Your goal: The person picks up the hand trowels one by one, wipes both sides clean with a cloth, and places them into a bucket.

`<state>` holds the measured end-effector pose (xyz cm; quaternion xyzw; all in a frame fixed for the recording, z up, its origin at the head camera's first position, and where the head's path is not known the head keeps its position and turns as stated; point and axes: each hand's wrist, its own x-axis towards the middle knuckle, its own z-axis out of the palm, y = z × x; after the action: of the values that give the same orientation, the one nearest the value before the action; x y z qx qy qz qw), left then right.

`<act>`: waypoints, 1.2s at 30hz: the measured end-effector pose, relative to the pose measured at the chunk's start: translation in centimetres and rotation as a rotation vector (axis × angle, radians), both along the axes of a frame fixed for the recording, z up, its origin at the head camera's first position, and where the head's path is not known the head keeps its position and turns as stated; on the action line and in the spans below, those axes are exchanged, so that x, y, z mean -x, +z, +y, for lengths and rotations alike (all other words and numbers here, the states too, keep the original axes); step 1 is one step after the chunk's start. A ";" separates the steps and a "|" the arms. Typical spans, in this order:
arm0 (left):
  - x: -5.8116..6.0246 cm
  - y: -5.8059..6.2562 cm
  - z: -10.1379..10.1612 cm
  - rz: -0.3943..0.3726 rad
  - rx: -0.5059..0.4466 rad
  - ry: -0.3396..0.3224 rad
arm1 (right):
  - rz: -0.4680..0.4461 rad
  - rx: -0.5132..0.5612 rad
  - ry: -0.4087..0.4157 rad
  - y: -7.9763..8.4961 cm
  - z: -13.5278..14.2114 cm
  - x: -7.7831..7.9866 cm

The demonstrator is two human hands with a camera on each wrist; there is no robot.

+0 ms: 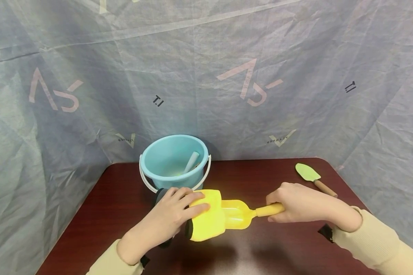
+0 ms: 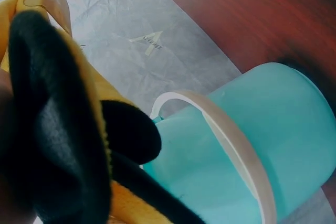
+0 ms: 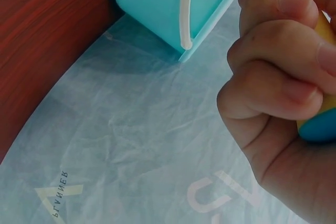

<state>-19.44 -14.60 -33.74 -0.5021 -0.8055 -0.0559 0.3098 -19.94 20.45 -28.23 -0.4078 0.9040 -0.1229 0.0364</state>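
My right hand (image 1: 297, 202) grips the handle of a yellow toy shovel (image 1: 235, 214). In the right wrist view the fingers curl round that handle, which has a blue end (image 3: 319, 127). My left hand (image 1: 173, 210) holds a yellow-and-black cloth (image 1: 208, 215) over the far part of the shovel, hiding its tip. The left wrist view shows the cloth's thick, fuzzy black folds (image 2: 68, 119) up close, with the left fingers mostly hidden. Just behind the left hand stands a light blue bucket (image 1: 158, 156) with a white handle.
Inside the bucket leans a light blue handle (image 1: 191, 162). A green trowel (image 1: 308, 172) with a wooden handle lies at the right on the dark red table (image 1: 254, 175). Grey printed fabric (image 1: 192, 76) hangs behind and at both sides.
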 end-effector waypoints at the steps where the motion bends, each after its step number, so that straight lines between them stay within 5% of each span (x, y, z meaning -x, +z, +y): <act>1: 0.0 -0.1 -0.1 -0.002 -0.002 0.001 | 0.000 0.001 -0.001 0.0 0.0 0.0; 17: -0.3 -0.9 -1.6 -0.080 -0.077 0.021 | 0.007 0.020 0.012 -0.5 0.5 0.2; 36: -0.5 -1.9 -4.2 -0.056 -0.163 0.092 | -0.016 0.055 -0.010 -0.8 0.9 0.2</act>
<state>-18.90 -18.76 -35.62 -0.4360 -0.8287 -0.1211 0.3292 -20.13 21.34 -29.03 -0.4032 0.9019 -0.1515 0.0319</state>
